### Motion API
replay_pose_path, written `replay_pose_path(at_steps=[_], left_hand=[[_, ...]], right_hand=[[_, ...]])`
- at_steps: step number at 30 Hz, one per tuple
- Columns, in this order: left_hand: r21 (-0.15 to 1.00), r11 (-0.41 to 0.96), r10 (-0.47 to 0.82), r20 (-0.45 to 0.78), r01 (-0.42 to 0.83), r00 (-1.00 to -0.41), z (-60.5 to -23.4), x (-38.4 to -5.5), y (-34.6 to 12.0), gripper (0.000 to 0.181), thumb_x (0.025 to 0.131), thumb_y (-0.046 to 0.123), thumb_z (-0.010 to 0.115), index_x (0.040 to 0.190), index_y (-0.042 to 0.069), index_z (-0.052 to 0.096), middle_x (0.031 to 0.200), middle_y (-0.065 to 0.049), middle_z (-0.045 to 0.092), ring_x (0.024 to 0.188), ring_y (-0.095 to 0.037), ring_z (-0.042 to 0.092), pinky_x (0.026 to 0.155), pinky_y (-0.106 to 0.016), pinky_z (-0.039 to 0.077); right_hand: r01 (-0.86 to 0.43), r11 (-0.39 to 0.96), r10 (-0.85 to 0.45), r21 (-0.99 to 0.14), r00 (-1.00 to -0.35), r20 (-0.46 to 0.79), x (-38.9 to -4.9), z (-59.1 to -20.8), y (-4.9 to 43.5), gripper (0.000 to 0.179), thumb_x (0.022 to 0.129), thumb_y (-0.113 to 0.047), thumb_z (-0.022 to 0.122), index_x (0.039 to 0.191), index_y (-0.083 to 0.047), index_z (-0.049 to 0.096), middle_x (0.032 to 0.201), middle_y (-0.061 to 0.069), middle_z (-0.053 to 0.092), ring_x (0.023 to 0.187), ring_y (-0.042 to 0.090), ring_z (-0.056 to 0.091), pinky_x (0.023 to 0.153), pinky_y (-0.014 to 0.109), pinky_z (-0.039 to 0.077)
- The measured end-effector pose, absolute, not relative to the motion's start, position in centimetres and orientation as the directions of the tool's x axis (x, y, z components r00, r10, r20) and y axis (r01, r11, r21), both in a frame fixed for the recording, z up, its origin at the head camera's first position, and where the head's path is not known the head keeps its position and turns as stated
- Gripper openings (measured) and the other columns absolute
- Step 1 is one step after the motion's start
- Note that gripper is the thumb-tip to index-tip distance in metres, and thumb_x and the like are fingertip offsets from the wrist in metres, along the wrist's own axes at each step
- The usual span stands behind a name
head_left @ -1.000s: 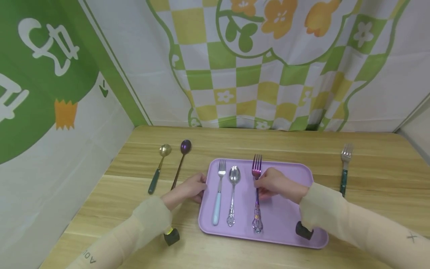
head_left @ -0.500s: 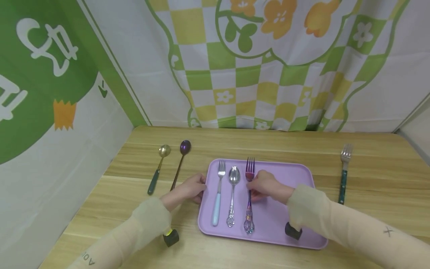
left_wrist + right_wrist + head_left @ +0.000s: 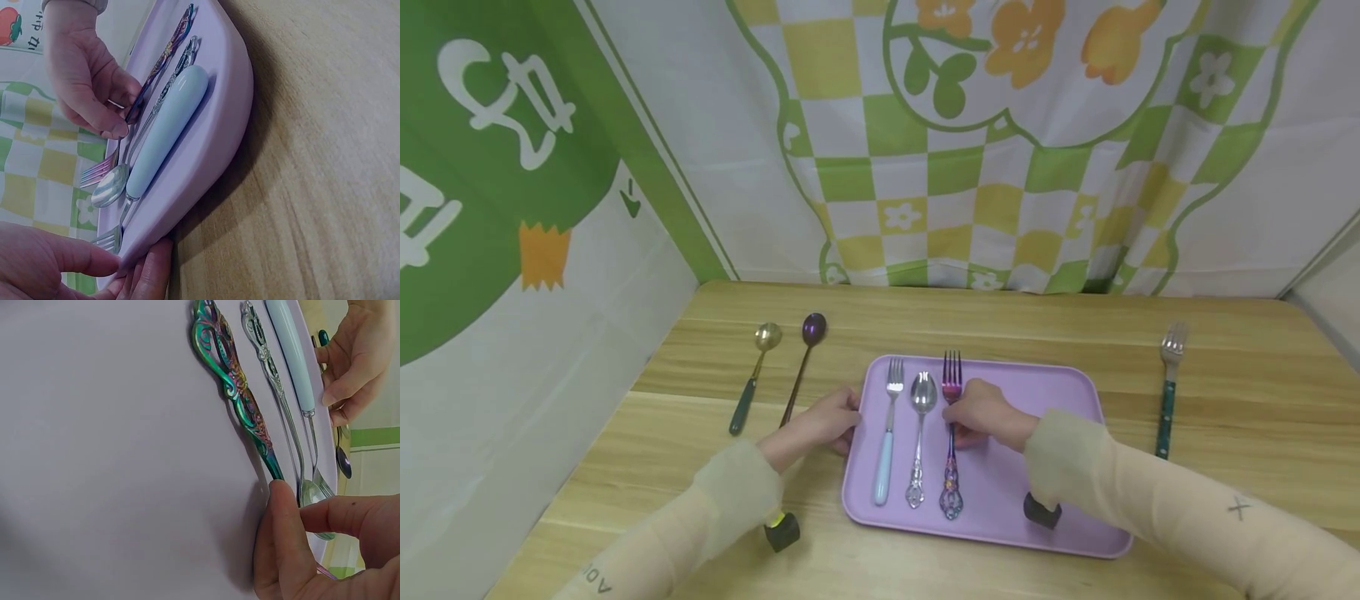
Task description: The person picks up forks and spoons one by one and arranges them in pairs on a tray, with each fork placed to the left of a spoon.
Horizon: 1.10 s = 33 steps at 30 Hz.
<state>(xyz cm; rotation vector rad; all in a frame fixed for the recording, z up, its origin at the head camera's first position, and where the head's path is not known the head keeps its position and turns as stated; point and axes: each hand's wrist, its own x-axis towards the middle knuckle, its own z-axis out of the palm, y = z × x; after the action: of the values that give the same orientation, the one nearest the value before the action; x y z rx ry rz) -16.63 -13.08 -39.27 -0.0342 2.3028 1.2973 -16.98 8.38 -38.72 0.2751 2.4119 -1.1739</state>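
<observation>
A lilac tray (image 3: pixel 1030 508) lies on the wooden table. My left hand (image 3: pixel 831 419) pinches its left rim, thumb on top and fingers underneath, as the left wrist view shows. On the tray, a fork with a pale blue handle (image 3: pixel 884 458) lies furthest left, and a silver spoon (image 3: pixel 922 392) with an ornate handle lies beside it. Just right of the spoon is an iridescent purple fork (image 3: pixel 951 492), tines away from me. My right hand (image 3: pixel 988 412) pinches this fork by its neck, and its ornate handle (image 3: pixel 237 387) shows low over the tray in the right wrist view.
Left of the tray lie a gold spoon with a green handle (image 3: pixel 743 406) and a dark purple long spoon (image 3: pixel 813 329), its handle partly behind my left hand. A fork with a green handle (image 3: pixel 1166 417) lies to the right. A patterned curtain (image 3: pixel 985 208) hangs behind the table.
My right hand has moved left with the purple fork, bringing it close beside the silver spoon and more nearly parallel to it. The left hand has stayed at the tray's rim.
</observation>
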Motion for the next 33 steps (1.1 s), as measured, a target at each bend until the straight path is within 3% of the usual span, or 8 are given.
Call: replay_pose_path(at_steps=[33], left_hand=[[0.797,0.553,0.220,-0.419,-0.241,-0.881,-39.21,-16.50,-13.11,0.015,0.085,-0.005,0.041,0.100,-0.009,0.043,0.074,-0.018,0.055,0.057,-0.021,0.056,0.054,-0.035,0.058]], right_hand=[[0.333,0.678,-0.022,-0.655,-0.882,-0.471,-17.57,-38.34,8.39,0.011,0.077,-0.001,0.061,0.076,0.004,0.052,0.055,0.010,0.056,0.040,0.014,0.055,0.044,0.024,0.055]])
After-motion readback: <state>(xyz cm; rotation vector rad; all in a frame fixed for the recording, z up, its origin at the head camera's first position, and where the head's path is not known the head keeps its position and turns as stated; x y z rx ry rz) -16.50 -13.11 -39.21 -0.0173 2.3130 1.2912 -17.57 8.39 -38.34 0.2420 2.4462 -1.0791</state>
